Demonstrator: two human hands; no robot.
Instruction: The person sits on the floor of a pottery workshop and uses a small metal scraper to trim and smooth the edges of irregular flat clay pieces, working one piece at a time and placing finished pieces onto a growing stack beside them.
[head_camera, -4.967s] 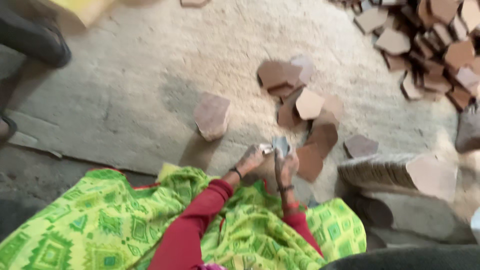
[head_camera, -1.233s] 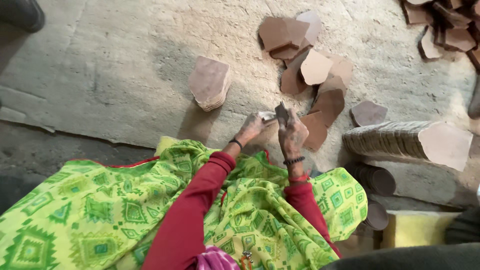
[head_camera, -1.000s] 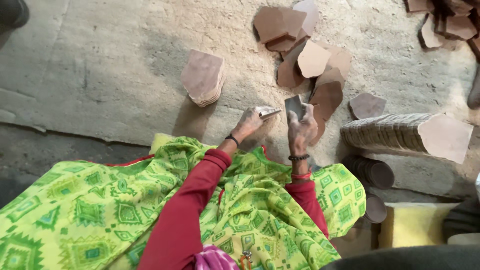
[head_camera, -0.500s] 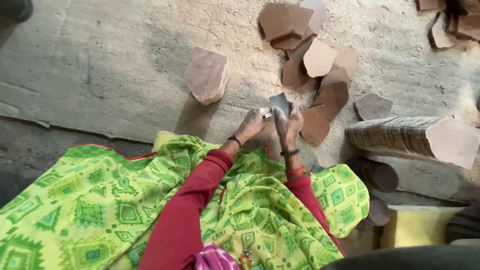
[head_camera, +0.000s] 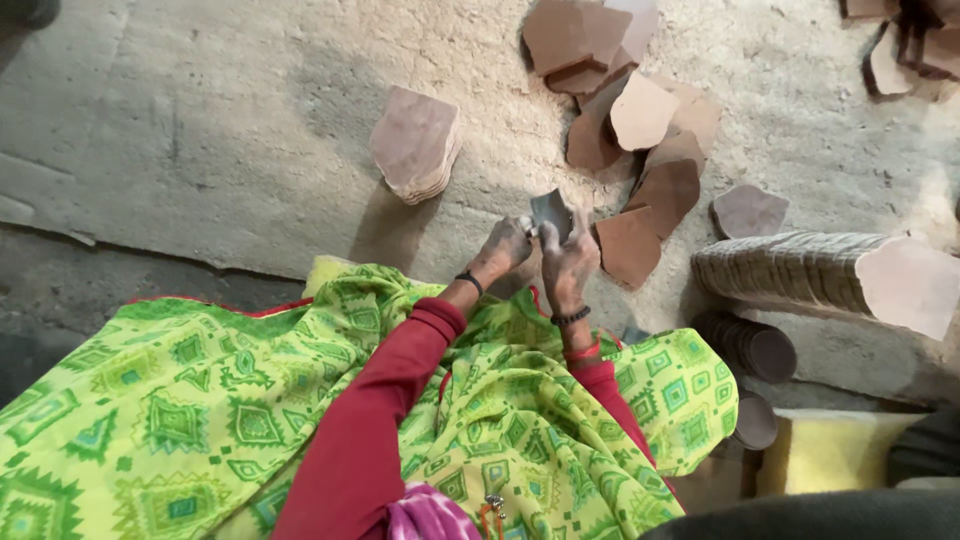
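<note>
My left hand and my right hand meet just above my lap. Both grip a small dark flat piece that stands upright between the fingers. A small pale thing shows at the left fingertips; I cannot tell what it is. Both hands are dusty, each with a dark band at the wrist. Red sleeves and a green patterned cloth cover my arms and knees. A brown flat shard lies on the floor right beside my right hand.
A small stack of brown flat pieces sits on the sandy floor ahead left. Loose shards lie scattered ahead. A long row of stacked pieces lies on its side at right, with round dark discs and a yellow cushion below.
My hands, apart a second ago with the right one holding the dark piece, have come together on it. The view has shifted slightly.
</note>
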